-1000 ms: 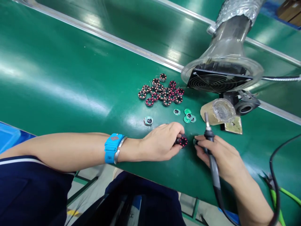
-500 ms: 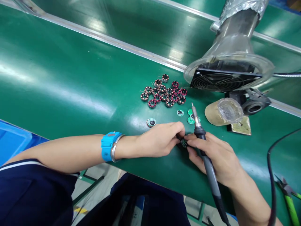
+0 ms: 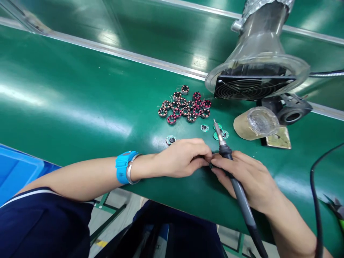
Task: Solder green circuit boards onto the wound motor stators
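Note:
My left hand (image 3: 185, 157) is closed, thumb and forefinger pinching a small dark part (image 3: 210, 165) that the fingers mostly hide; a bit of green shows on it. My right hand (image 3: 249, 182) carries a soldering iron (image 3: 240, 197), its metal tip pointing up and away from me. The thumb and fingertips of that same hand press on the small part too. Just beyond my left hand lies a round circuit board (image 3: 170, 139). Past the iron's tip are another round board (image 3: 204, 128) and a little group of green boards (image 3: 225, 134).
Several wound copper coil rings (image 3: 185, 104) are clustered at the back. A fume extractor hood (image 3: 255, 77) with a fan grille overhangs the right side. Below it stand a tan cup-like holder (image 3: 247, 125) and a soldering iron stand (image 3: 291, 111). Cutting pliers (image 3: 337, 209) lie at the right edge.
The small part has turned between my fingertips and shows less of its face. Both hands are drawn closer together around it. The view has shifted slightly.

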The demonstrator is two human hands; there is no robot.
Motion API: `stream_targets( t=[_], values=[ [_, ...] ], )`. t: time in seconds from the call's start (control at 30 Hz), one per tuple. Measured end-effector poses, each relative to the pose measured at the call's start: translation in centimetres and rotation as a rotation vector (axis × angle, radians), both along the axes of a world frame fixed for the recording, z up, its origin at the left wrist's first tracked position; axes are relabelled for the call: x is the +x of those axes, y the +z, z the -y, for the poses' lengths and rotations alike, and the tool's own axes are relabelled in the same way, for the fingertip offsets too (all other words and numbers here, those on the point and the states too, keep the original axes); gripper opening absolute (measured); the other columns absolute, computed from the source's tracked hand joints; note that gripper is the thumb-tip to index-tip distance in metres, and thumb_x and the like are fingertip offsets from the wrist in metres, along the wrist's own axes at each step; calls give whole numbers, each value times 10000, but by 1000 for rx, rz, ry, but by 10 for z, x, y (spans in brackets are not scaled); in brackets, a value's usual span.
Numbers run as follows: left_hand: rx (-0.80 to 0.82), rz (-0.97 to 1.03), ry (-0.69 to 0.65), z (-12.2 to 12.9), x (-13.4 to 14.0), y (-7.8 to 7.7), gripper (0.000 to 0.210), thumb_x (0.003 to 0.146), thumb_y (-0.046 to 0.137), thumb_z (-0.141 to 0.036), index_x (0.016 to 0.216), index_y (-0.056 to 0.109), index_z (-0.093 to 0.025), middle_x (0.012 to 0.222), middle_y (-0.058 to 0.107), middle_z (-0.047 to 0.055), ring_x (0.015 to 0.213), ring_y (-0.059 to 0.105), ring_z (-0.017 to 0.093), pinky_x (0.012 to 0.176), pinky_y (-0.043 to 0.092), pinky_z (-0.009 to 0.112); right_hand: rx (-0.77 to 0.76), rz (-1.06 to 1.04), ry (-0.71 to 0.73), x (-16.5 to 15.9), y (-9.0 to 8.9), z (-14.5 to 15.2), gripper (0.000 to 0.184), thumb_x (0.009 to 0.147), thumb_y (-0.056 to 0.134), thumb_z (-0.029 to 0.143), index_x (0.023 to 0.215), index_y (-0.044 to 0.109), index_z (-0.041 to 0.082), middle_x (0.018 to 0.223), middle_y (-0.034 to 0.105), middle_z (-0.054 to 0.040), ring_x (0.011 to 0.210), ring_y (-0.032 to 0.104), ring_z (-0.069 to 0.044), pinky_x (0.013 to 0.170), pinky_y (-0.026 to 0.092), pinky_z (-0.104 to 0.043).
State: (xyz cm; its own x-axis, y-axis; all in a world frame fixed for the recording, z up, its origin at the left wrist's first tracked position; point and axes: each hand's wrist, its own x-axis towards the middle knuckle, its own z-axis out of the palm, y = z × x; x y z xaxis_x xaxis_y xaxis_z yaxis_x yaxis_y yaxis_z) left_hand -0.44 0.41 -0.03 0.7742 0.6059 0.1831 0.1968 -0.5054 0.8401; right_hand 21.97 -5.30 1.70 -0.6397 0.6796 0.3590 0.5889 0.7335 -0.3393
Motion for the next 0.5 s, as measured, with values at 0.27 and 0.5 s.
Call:
stream_targets(
  t=[0.27,0.5],
  values=[
    [1,-31,7,0,2,0,75,877,581,-105,893,646,-137,881,666,30,813,613,124,764,492,235,-3,-4,-2,0,-2,-3,415,856,621,76,1248,518,163,895,658,-61,769,557,-153,689,482,-301],
    [-124,-23,41,-1,3,0,32,837,656,-133,867,659,-144,826,640,-2,720,596,89,662,477,196,-75,-144,-39,6,-9,0,500,818,674,82,1277,510,198,1184,679,-91,915,642,-162,797,546,-330]
  ],
)
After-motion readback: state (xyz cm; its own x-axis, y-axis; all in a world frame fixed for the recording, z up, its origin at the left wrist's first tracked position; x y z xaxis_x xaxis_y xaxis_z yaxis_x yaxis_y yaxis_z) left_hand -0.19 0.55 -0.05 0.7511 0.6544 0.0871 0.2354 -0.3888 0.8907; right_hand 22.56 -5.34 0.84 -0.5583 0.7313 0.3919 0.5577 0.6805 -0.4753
